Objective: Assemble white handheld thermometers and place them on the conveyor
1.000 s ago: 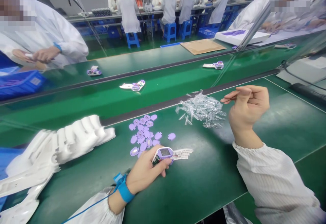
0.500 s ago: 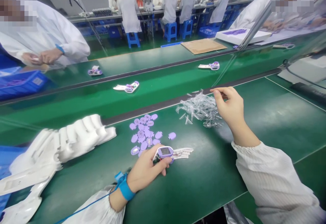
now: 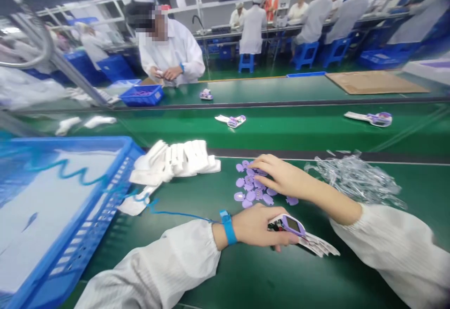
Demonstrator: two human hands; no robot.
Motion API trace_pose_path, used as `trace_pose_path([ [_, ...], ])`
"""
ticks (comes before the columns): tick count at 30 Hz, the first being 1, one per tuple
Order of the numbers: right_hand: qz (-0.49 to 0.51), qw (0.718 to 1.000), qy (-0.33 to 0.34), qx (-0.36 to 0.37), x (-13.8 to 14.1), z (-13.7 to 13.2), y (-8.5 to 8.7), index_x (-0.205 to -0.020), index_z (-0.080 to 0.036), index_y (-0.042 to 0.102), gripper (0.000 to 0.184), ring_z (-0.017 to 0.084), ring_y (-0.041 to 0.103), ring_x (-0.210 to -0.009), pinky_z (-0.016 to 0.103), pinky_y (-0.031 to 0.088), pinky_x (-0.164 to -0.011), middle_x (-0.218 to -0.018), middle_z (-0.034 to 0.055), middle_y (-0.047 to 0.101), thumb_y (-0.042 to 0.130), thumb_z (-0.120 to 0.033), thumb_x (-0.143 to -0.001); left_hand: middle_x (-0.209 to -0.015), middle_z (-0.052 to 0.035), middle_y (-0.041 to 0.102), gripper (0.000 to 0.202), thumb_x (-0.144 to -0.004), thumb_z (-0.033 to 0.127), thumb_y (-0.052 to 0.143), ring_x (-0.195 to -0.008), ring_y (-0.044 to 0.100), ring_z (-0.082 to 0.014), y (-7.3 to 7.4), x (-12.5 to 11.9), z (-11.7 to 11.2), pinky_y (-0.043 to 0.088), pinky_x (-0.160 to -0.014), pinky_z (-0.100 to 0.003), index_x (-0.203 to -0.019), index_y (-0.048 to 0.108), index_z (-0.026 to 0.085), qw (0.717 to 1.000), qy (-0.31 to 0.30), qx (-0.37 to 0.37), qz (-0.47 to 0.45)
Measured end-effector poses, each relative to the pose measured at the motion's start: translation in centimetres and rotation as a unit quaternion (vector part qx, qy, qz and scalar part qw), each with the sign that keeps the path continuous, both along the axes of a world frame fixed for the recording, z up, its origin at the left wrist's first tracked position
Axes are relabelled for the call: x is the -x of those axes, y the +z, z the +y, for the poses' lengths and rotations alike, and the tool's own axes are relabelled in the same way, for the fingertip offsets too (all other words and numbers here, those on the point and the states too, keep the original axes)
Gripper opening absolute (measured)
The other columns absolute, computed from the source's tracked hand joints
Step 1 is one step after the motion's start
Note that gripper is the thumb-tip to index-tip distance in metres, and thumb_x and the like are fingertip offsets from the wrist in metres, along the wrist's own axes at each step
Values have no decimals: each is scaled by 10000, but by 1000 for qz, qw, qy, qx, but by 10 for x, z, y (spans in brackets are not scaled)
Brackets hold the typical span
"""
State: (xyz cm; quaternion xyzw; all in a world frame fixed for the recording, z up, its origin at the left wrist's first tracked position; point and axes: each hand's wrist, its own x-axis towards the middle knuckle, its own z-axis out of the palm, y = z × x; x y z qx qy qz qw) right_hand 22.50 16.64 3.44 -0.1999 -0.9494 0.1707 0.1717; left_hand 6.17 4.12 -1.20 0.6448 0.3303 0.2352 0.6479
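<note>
My left hand (image 3: 258, 227) is closed around a small purple device with a screen (image 3: 293, 225) that has a white strap part (image 3: 318, 244) lying on the green table. My right hand (image 3: 281, 176) reaches across to the pile of small purple caps (image 3: 250, 189), fingers curled down onto the pile; what they pinch is hidden. A blue wrist strap (image 3: 227, 227) with a coiled cord is on my left wrist.
A heap of clear plastic bags (image 3: 355, 177) lies at the right. White moulded trays (image 3: 176, 159) and a blue crate (image 3: 59, 210) sit at the left. Finished purple devices (image 3: 232, 120) ride the conveyor belt. A person in white (image 3: 168, 51) works opposite.
My right hand left the clear bags and moved left onto the purple caps. The view swung left, bringing the blue crate into sight. My left hand kept hold of the device.
</note>
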Motion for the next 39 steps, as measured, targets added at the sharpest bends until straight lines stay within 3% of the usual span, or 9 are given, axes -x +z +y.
trace_pose_path([
  [3, 1, 994, 96, -44, 92, 20, 14, -1335, -170, 693, 348, 290, 659, -1255, 482, 566, -1075, -1337, 166, 711, 465, -143, -1074, -804, -6, 758, 428, -918, 573, 818, -702, 756, -151, -2, 3, 3, 575, -662, -221, -1114, 722, 205, 999, -26, 1, -19],
  [6, -90, 982, 137, -98, 169, 42, 25, -1417, -140, 658, 448, 293, 609, -1356, 470, 519, -1127, -1474, 184, 661, 450, -46, -1031, -911, -15, 780, 488, -895, 634, 817, -736, 762, -146, -1, 5, 6, 608, -724, -237, -1136, 727, 219, 999, -49, -1, -18],
  [10, -164, 963, 175, -122, 219, 66, 28, -1542, -196, 590, 678, 329, 527, -1473, 457, 521, -1083, -1609, 158, 584, 555, 28, -903, -939, 1, 767, 552, -860, 695, 818, -744, 753, -137, 4, 5, 10, 619, -794, -257, -1135, 718, 227, 998, -62, 21, -11],
  [14, -216, 944, 205, -142, 217, 71, 28, -1504, -303, 630, 726, 360, 615, -1308, 475, 526, -1003, -1447, 130, 684, 607, 4, -847, -945, 13, 753, 586, -833, 711, 833, -748, 748, -133, 8, 8, 13, 613, -816, -266, -1134, 691, 230, 996, -74, 48, -11],
  [18, -220, 940, 218, -141, 211, 56, 30, -1445, -206, 654, 564, 404, 582, -1308, 553, 486, -1057, -1431, 198, 649, 667, -158, -883, -937, 13, 754, 568, -842, 708, 824, -761, 754, -142, 7, 9, 14, 622, -822, -276, -1120, 683, 232, 996, -69, 60, -12],
  [21, -218, 936, 245, -126, 213, 42, 31, -1341, -165, 679, 472, 356, 593, -1286, 492, 490, -1060, -1385, 175, 669, 707, -273, -882, -942, 6, 762, 569, -871, 717, 790, -772, 765, -146, 3, 9, 14, 640, -865, -299, -1149, 700, 229, 997, -63, 49, 0],
  [25, -222, 929, 265, -129, 218, 30, 30, -1341, -202, 691, 437, 307, 638, -1056, 452, 515, -908, -1217, 137, 695, 679, -276, -911, -945, -11, 773, 531, -908, 692, 766, -759, 775, -159, 0, 7, 15, 651, -823, -301, -1148, 710, 222, 997, -65, 38, -5],
  [31, -214, 925, 274, -153, 226, 26, 22, -1321, -240, 741, 372, 373, 569, -1163, 493, 481, -920, -1309, 179, 639, 709, -298, -954, -884, 8, 764, 444, -925, 640, 775, -727, 761, -146, -2, 6, 15, 626, -799, -274, -1051, 682, 224, 998, -61, 27, -18],
  [39, -150, 944, 258, -139, 220, 10, 17, -1185, -166, 698, 179, 337, 581, -1176, 520, 399, -1043, -1209, 183, 686, 572, -184, -1058, -943, -42, 753, 618, -924, 662, 778, -669, 733, -152, -8, 2, 16, 654, -712, -283, -1324, 705, 196, 995, -64, 23, -76],
])
